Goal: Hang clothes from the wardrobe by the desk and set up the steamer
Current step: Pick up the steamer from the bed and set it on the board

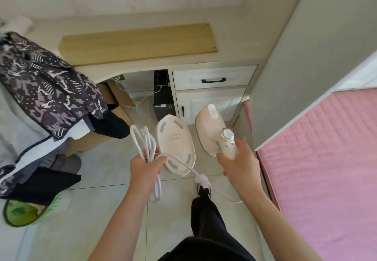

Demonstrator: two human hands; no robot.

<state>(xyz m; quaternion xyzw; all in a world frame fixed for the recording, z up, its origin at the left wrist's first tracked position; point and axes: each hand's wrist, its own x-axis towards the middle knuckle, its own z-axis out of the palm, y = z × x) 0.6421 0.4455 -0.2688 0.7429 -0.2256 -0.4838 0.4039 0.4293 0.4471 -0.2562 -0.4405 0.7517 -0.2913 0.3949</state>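
**Steamer and its base held in front of the counter**

Head view: The right grip point(237, 159) is closed round the handle of the pale pink steamer point(211, 130). The steamer's body points away towards the drawer point(213, 78) under the counter point(140, 43). Its silver-ringed dial point(227, 134) sits just above the fingers.

The left grip point(145, 169) is closed on the looped white cord point(148, 148) and, with it, the near edge of the steamer base point(176, 144). The base is tilted so that its underside, with grey pads, faces the camera. From the loops the cord runs across to a white tie point(202, 180) and on below the right wrist.

Steamer and base are both in the air above the tiled floor point(98, 179), side by side and not touching.

A patterned dark garment point(47, 89) hangs at the left, beside the counter's end, with a cardboard box point(115, 101) behind it. A black computer tower point(163, 99) stands under the counter. A bed with a pink cover point(326, 158) is on the right.
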